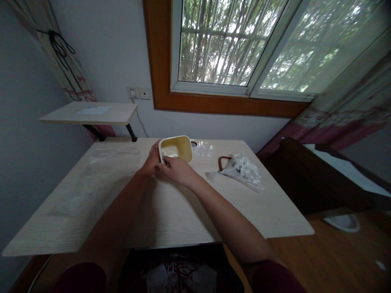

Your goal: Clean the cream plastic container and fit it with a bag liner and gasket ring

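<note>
A pale yellow square container [180, 148] with a white rim stands tilted toward me at the far middle of the light wooden table [171, 215]. My left hand [152, 162] is curled against its left side. My right hand [175, 170] grips its near edge, fingers wrapped over the rim. Something pale lies inside the container; I cannot make out what it is.
A clear plastic sheet [100, 175] covers the table's left part. A crumpled plastic bag [242, 171] with a brown handle lies to the right, and clear plastic [204, 147] behind the container. A small shelf [91, 113] is at the back left, dark wooden furniture [317, 179] at the right.
</note>
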Action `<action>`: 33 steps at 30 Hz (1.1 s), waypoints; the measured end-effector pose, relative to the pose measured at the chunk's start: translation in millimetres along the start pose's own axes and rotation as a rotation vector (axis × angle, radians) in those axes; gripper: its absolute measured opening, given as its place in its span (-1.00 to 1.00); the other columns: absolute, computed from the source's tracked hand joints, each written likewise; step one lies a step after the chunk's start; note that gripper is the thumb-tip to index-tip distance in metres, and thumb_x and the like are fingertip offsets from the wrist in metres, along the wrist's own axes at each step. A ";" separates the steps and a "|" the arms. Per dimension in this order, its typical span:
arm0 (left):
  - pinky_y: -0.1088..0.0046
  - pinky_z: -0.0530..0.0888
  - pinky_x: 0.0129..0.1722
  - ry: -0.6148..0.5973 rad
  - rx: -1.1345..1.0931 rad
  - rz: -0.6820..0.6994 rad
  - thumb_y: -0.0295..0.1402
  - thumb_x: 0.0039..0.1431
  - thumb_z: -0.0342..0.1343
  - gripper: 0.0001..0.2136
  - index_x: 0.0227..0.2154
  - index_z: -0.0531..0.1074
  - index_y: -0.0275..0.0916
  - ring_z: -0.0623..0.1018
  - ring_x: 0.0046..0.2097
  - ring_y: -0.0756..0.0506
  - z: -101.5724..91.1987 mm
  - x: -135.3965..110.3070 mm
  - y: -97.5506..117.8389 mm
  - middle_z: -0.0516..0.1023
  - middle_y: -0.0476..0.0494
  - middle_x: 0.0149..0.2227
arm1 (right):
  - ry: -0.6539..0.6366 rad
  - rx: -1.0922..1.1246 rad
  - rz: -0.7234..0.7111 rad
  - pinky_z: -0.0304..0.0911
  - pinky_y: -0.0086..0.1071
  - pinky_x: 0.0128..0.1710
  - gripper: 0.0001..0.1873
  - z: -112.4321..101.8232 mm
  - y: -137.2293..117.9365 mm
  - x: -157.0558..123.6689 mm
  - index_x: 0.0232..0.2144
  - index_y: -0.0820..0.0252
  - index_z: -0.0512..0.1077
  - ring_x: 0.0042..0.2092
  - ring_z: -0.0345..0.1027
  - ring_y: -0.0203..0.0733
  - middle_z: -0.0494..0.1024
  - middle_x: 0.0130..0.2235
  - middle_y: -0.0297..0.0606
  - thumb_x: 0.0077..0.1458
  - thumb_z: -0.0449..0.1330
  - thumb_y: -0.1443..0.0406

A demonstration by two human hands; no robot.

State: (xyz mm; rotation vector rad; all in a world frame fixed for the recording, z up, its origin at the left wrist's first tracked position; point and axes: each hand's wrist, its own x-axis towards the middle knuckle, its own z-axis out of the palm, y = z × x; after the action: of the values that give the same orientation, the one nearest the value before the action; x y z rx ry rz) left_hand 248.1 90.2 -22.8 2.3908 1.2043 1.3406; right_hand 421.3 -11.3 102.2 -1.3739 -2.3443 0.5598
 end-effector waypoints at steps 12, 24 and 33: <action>-0.10 0.23 0.34 -0.016 0.013 0.049 -0.16 0.12 0.27 -0.12 0.37 -0.13 -0.15 0.24 0.34 -0.41 -2.5 1.2 11.7 0.15 -0.43 0.34 | 0.201 0.850 0.075 0.10 -0.12 0.32 -0.37 15.5 11.3 21.3 0.21 0.15 0.39 0.27 0.30 -0.04 0.46 0.24 -0.15 0.05 0.23 0.26; -0.17 0.21 0.33 -0.001 0.086 0.078 -0.16 0.07 0.31 -0.14 0.31 -0.05 -0.25 0.23 0.35 -0.48 4.5 6.6 11.2 0.14 -0.52 0.33 | 0.246 1.531 0.118 0.24 -0.24 0.27 -0.52 5.4 1.0 16.5 -0.04 0.16 0.46 0.26 0.32 -0.11 0.50 0.19 -0.15 -0.09 0.20 0.26; -0.16 0.26 0.32 -0.010 0.067 0.076 -0.17 0.06 0.33 -0.12 0.32 -0.06 -0.28 0.25 0.33 -0.48 0.1 6.1 18.3 0.16 -0.52 0.31 | 0.172 1.390 0.086 0.26 -0.28 0.23 -0.59 6.7 -1.3 21.4 -0.05 0.16 0.42 0.15 0.41 -0.13 0.55 0.10 -0.19 0.02 0.12 0.21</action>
State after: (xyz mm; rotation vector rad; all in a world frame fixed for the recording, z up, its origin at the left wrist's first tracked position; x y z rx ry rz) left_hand 260.4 82.3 -10.2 2.5102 1.1846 1.3285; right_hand 407.2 5.9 99.5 -0.7315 -1.1420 1.5696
